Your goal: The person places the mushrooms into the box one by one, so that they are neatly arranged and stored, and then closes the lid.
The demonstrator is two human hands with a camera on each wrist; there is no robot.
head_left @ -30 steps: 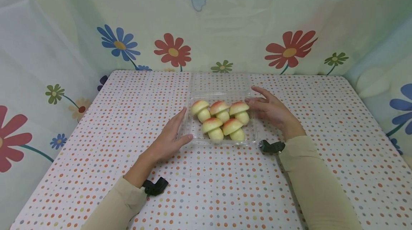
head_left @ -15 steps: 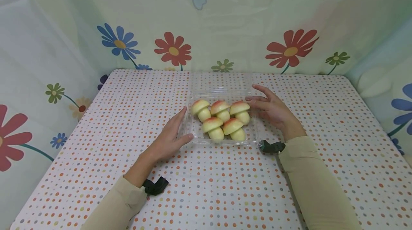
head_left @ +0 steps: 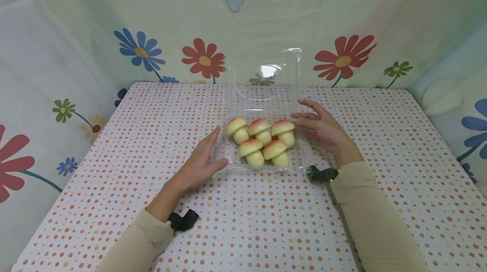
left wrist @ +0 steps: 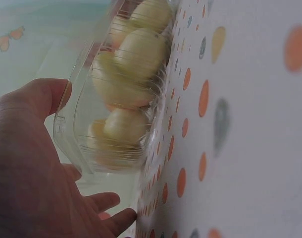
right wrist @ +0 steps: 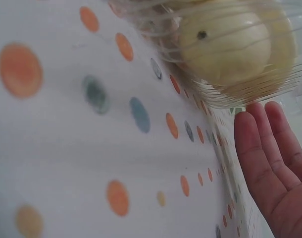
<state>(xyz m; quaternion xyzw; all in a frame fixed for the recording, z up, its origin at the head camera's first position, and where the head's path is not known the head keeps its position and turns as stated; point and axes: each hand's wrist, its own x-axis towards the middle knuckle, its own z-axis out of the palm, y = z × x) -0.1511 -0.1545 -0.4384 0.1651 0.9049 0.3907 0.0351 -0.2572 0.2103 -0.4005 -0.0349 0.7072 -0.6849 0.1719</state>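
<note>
Backdrop [head_left: 76, 18]: pale cloth printed with flowers and a butterfly is closing in the far side and both flanks of the table; no writing is showing on it.
Table [head_left: 380, 136]: dotted cloth is running to rounded far corners; wide bare stretches are lying to the left and right of the container and along the near edge.
Container [head_left: 262, 168]: clear plastic clamshell is sitting at the middle of the table, well clear of every edge; no label or brand is readable on it.
Lid [head_left: 266, 73]: hinged at the far side, it is standing nearly upright above the tray, catching a glare.
Left hand [head_left: 201, 162]: it is lying with fingers straight and relaxed, flat along the container's left wall, thumb at the near left corner, gripping nothing.
Right hand [head_left: 323, 130]: fingers are loosely spread, fingertips touching the container's right far rim, curled round nothing.
Mushroom-shaped buns [head_left: 262, 141]: five cream pieces with pink-tinted caps are sitting inside the tray, three behind and two in front, touching each other.
Wrist straps [head_left: 321, 174]: dark bands are showing at both cuffs.
</note>
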